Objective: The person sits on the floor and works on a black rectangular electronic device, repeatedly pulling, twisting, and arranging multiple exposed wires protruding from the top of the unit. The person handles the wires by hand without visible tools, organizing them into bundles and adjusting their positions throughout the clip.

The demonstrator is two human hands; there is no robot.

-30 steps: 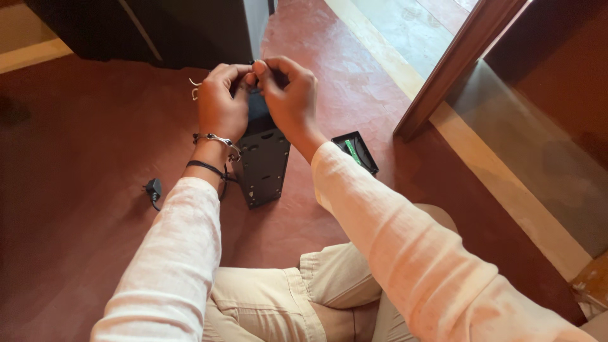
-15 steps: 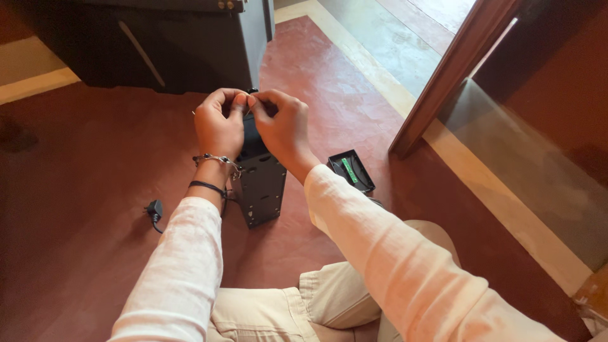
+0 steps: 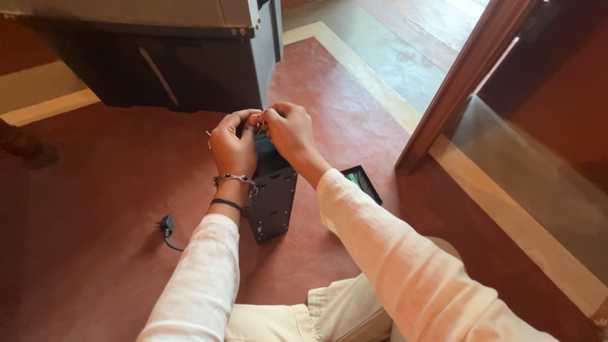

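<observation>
Pinching something small and hidden, your left hand [image 3: 233,142] and right hand [image 3: 288,130] are meeting fingertip to fingertip above the black metal box [image 3: 273,193]; box lying on floor [image 3: 95,253], small tray [image 3: 362,182] at its three o'clock, work apparently unfinished.

A home: polished red floor [image 3: 95,266], wooden door frame [image 3: 462,82], dark cabinet [image 3: 171,69] against the wall.

Black box [image 3: 273,201]: matt perforated metal. Floor [image 3: 95,266] under it: smooth red polished cement. Bracelet [image 3: 235,179]: shiny metal. Sleeves [image 3: 405,278]: soft cloth.
</observation>
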